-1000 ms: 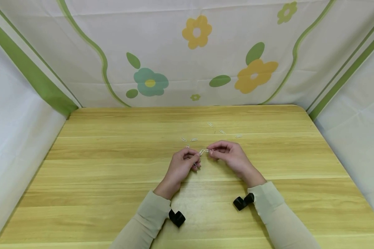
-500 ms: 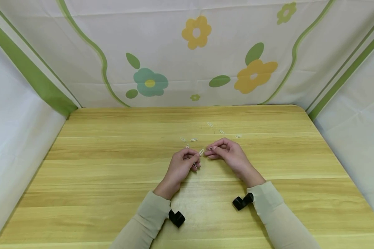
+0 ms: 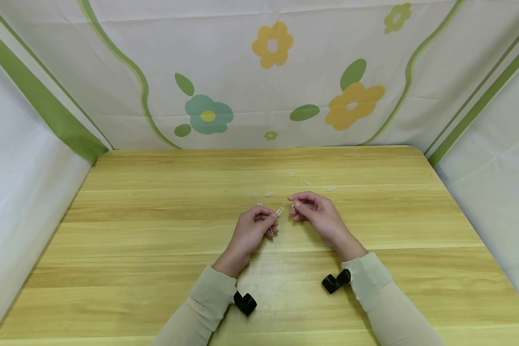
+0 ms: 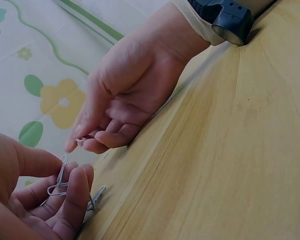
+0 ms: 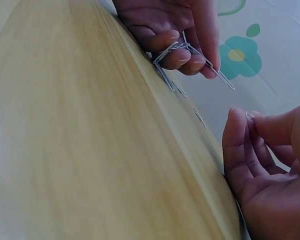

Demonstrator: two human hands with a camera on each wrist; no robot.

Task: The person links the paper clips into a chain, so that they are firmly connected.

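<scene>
Here, the left hand (image 3: 252, 227) is pinching a linked paperclip (image 3: 279, 211) aslant toward the tabletop's (image 3: 134, 240) far edge, the right hand (image 3: 319, 212) (just beside, nearer the right edge) pinching a second paperclip (image 3: 293, 206).

Even, diffuse light brightens the head view, leaving a pale sheen on the worktop (image 3: 277, 283) and only faint shadows. Both wrist views look dimmer and softer.
</scene>
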